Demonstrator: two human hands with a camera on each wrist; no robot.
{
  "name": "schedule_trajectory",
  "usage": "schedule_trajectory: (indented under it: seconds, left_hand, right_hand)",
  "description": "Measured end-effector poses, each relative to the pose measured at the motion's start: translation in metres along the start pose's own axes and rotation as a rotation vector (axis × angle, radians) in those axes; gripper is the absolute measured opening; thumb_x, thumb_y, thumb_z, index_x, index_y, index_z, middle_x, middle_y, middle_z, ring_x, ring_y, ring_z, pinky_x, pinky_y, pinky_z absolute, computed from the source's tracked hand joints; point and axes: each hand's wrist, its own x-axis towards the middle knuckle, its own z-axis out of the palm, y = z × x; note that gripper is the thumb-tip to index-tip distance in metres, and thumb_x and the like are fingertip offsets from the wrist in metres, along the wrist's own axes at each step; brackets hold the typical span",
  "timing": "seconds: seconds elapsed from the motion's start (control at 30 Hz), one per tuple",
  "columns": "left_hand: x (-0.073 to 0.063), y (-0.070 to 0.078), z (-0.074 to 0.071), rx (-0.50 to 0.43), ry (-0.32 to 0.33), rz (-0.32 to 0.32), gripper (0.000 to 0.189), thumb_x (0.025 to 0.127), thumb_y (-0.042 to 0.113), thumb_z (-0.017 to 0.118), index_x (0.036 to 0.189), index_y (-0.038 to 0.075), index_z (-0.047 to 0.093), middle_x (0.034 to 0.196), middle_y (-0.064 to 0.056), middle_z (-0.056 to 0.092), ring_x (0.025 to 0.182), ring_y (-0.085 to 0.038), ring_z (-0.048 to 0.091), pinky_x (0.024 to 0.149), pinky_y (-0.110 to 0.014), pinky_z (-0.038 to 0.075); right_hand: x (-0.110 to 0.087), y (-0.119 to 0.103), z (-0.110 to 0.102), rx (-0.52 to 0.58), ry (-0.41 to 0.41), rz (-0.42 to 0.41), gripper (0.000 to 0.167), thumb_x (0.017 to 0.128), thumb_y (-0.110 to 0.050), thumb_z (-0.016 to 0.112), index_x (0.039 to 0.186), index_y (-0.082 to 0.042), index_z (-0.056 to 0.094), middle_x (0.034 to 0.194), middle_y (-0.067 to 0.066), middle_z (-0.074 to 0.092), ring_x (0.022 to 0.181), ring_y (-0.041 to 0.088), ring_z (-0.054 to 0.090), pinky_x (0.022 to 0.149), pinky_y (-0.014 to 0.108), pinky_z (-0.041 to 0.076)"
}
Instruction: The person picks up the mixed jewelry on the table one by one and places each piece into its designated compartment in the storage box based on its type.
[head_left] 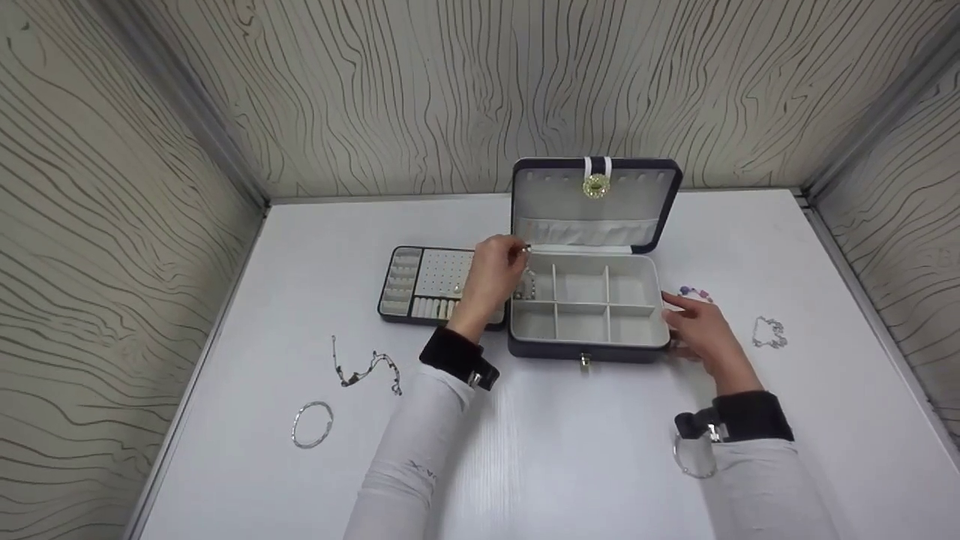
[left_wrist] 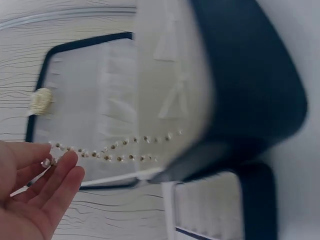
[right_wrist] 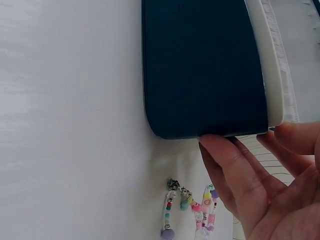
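Observation:
My left hand (head_left: 495, 274) pinches one end of a string of clear, pearl-like and gold-coloured beads (left_wrist: 120, 157) between thumb and fingertips. The strand hangs in two lines into the back-left compartment of a dark blue jewelry box (head_left: 589, 351), whose lid (head_left: 600, 195) stands raised. Against the box's right side wall rest the fingers of my right hand (head_left: 701, 330), fairly straight, with one digit near the pale rim. A colourful beaded bracelet (right_wrist: 197, 205) lies on the table just beyond that hand.
Left of the box sits a divided jewelry tray (head_left: 405, 281), partly behind my left forearm. A dark-beaded chain (head_left: 367, 369) and a silver bangle (head_left: 295, 431) lie at left. To the right are a silver chain bracelet (head_left: 757, 334) and another bangle (head_left: 694, 475) by my right wrist.

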Motion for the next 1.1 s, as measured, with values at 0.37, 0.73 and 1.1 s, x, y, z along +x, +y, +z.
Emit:
schedule_trajectory:
  seconds: [0.37, 0.73, 1.1]
  left_hand:
    - [-0.007, -0.013, 0.027, 0.226, -0.044, 0.002, 0.01, 0.095, 0.01, 0.064, 0.096, 0.003, 0.071, 0.087, -0.007, 0.069, 0.076, -0.016, 0.064, 0.065, -0.026, 0.053]
    - [-0.02, -0.018, 0.047, 0.567, -0.184, 0.149, 0.011, 0.093, 0.002, 0.059, 0.093, 0.004, 0.07, 0.1, -0.008, 0.064, 0.077, -0.021, 0.065, 0.061, -0.029, 0.054]
    - [-0.017, -0.019, 0.05, 0.713, -0.095, 0.26, 0.008, 0.084, 0.003, 0.069, 0.086, 0.009, 0.074, 0.091, -0.005, 0.066, 0.072, -0.019, 0.065, 0.063, -0.03, 0.055]
  right_hand:
    - [-0.003, -0.002, 0.0, 0.005, 0.002, -0.008, 0.053, 0.104, -0.02, 0.047, 0.153, -0.008, 0.032, 0.139, 0.033, 0.043, 0.117, 0.044, 0.055, 0.083, 0.043, 0.056]
    - [-0.003, -0.001, 0.002, 0.003, -0.001, -0.01, 0.052, 0.104, -0.019, 0.047, 0.153, -0.008, 0.032, 0.14, 0.033, 0.042, 0.121, 0.045, 0.052, 0.085, 0.045, 0.055]
    - [-0.004, -0.001, 0.002, 0.032, -0.002, -0.009, 0.052, 0.104, -0.019, 0.046, 0.153, -0.009, 0.032, 0.139, 0.033, 0.042, 0.117, 0.043, 0.055, 0.083, 0.042, 0.056]
